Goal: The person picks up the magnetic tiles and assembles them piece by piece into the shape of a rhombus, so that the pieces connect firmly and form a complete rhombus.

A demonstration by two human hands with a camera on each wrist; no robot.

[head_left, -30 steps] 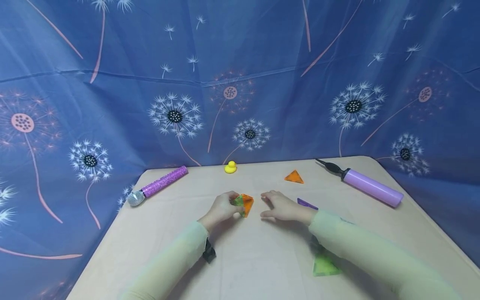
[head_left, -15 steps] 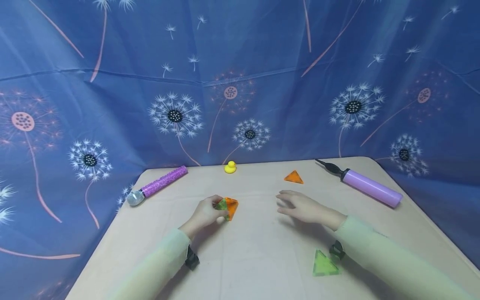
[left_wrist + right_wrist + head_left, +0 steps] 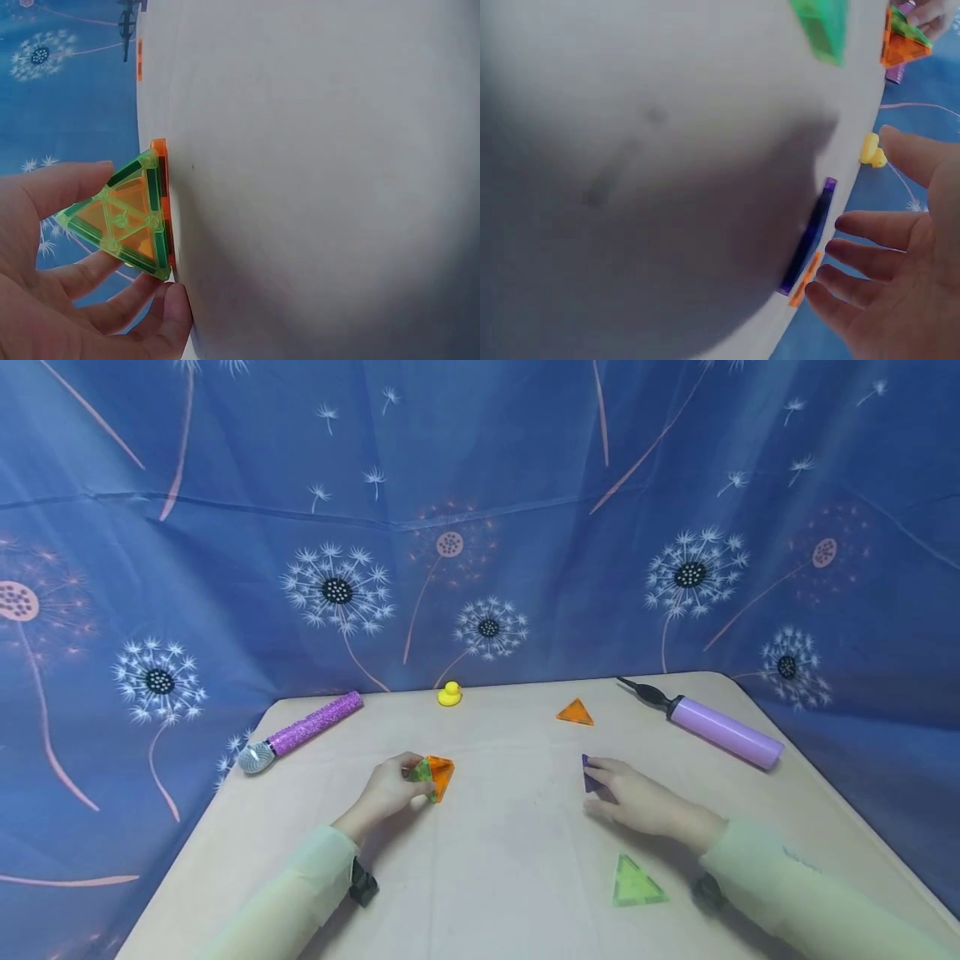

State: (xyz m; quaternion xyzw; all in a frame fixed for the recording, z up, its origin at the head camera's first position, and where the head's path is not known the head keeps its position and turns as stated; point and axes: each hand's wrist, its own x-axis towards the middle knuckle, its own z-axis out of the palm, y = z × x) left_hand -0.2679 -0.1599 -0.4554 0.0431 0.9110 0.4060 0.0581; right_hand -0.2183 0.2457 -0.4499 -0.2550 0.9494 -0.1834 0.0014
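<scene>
My left hand (image 3: 390, 789) grips a green translucent triangular magnetic tile (image 3: 154, 180) between thumb and fingers. An orange triangular tile (image 3: 442, 777) is joined to it, standing tilted on the table. My right hand (image 3: 637, 797) is held low over the table, fingers apart and slightly bent. In the right wrist view its fingertips are close by a purple triangular tile (image 3: 808, 236) that lies on the table; the hand hides part of that tile in the head view. Nearer the front lies a loose green triangular tile (image 3: 636, 885). Another orange triangular tile (image 3: 576, 712) lies farther back.
Along the back of the table (image 3: 510, 860) sit a glittery purple microphone (image 3: 311, 727), a yellow rubber duck (image 3: 450, 694) and a lilac balloon pump (image 3: 723, 731). A blue dandelion-print cloth (image 3: 525, 527) hangs behind the far edge.
My right hand has moved rightward, away from the left, to the purple tile. My left hand has drawn leftward with the joined tiles. The head view has turned slightly right.
</scene>
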